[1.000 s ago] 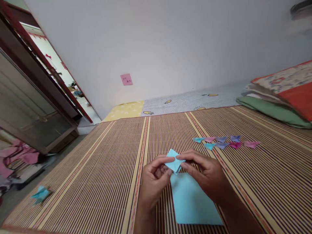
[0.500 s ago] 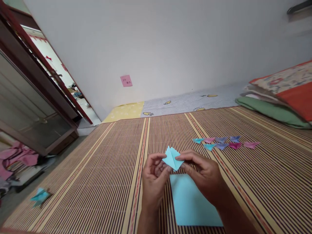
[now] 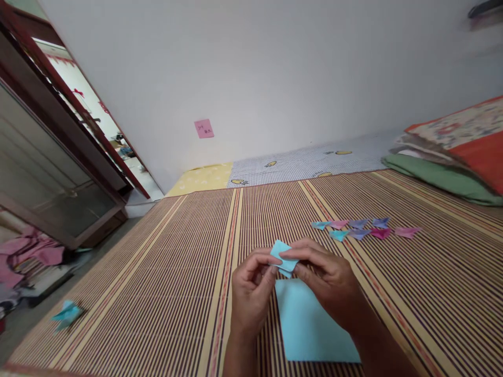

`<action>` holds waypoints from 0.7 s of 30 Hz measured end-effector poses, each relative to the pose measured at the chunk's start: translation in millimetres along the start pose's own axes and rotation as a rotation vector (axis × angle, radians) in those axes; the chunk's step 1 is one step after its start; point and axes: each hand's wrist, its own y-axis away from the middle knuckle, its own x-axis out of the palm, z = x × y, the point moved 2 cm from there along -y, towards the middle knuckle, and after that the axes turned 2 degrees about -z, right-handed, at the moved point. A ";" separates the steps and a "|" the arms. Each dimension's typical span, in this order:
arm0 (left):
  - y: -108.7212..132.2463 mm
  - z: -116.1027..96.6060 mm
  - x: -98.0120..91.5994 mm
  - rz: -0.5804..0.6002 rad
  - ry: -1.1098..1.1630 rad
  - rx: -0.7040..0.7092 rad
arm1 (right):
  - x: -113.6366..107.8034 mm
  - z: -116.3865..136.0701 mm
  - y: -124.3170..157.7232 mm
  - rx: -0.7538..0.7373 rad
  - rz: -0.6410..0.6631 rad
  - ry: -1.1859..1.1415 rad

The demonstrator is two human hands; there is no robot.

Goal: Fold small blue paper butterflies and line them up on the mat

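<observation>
- Currently both hands sit at lower centre of the frame, raised just above the striped mat.
- Left hand: fingers curled in, thumb and fingertips pinching the left edge of the folded blue paper.
- Right hand: thumb and forefinger pressed together on the right side of the same paper, other fingers curled under it.
- Folded blue paper: small, light blue, held between the two hands. Its upper corner sticks up above the fingers and a small tip shows below them. Off the mat, not touching it.
- Flat blue sheet: same colour, lies on the mat directly below the hands, partly covered by the right wrist.
- Row of small folded pieces: blue, pink and purple, on the mat right of centre, well apart from the hands.
- One more blue folded piece at lower left, near the mat edge.
- Pink note stuck on the white wall, upper centre.
- Stacked bedding at the right edge: green, white, red and floral layers.
- Checked sheet with yellow prints beyond the far edge of the mat.
- Dark wood cabinet at left, pink cloth heaped below it.
</observation>
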 end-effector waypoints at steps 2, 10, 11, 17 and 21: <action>0.4 0.4 0.2 -0.019 0.021 -0.028 | -0.5 0.1 0.2 -0.001 0.010 0.030; 1.4 7.0 -5.0 -0.115 0.024 -0.072 | -0.3 5.1 -1.8 -0.006 0.012 0.031; 1.2 7.5 -6.3 -0.109 0.007 -0.080 | -0.1 5.2 -1.9 0.000 0.020 0.024; 1.1 5.2 -8.5 -0.095 -0.084 -0.076 | -0.6 1.9 0.0 0.016 0.037 0.011; 1.0 4.5 -5.9 -0.092 -0.065 -0.070 | -2.2 -0.1 0.3 0.023 0.022 0.005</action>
